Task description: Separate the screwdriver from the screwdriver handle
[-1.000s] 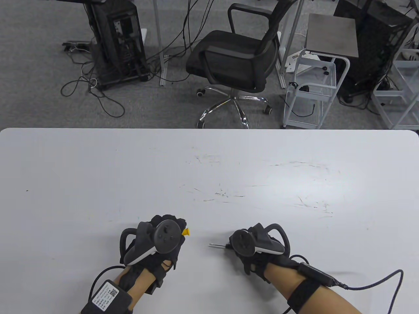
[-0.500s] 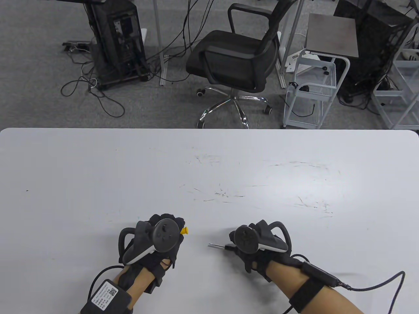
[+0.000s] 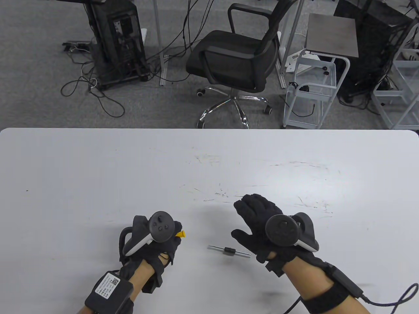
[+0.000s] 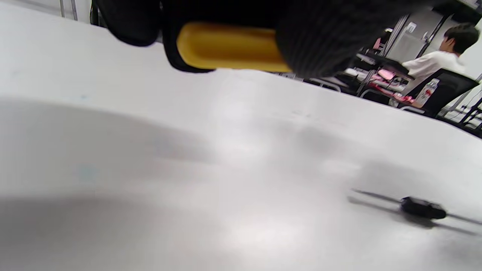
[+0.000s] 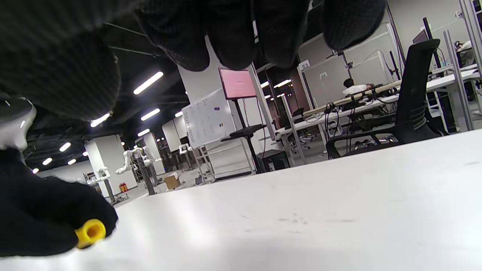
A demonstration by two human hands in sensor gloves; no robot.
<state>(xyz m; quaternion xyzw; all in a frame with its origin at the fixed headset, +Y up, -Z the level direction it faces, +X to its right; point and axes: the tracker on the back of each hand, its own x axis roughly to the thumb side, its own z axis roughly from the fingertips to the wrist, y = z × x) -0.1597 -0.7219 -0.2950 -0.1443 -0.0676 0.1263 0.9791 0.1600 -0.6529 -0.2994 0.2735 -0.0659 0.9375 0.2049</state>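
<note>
The screwdriver shaft (image 3: 229,251), a thin metal rod with a black collar at its middle, lies flat on the white table (image 3: 98,170) between my hands; it also shows in the left wrist view (image 4: 421,208). My left hand (image 3: 163,240) grips the yellow screwdriver handle (image 3: 179,234), whose open end pokes out to the right; the handle also shows in the left wrist view (image 4: 229,47) and the right wrist view (image 5: 90,232). My right hand (image 3: 258,216) is open and empty, fingers spread, just up and right of the shaft.
A black office chair (image 3: 235,62) and a white wire cart (image 3: 311,88) stand on the floor beyond the table's far edge. A computer tower (image 3: 118,39) with cables stands at far left.
My right hand let go of the shaft, which now lies on the table, and lifted away up and to the right, opening. My left hand shifted slightly toward me with the handle.
</note>
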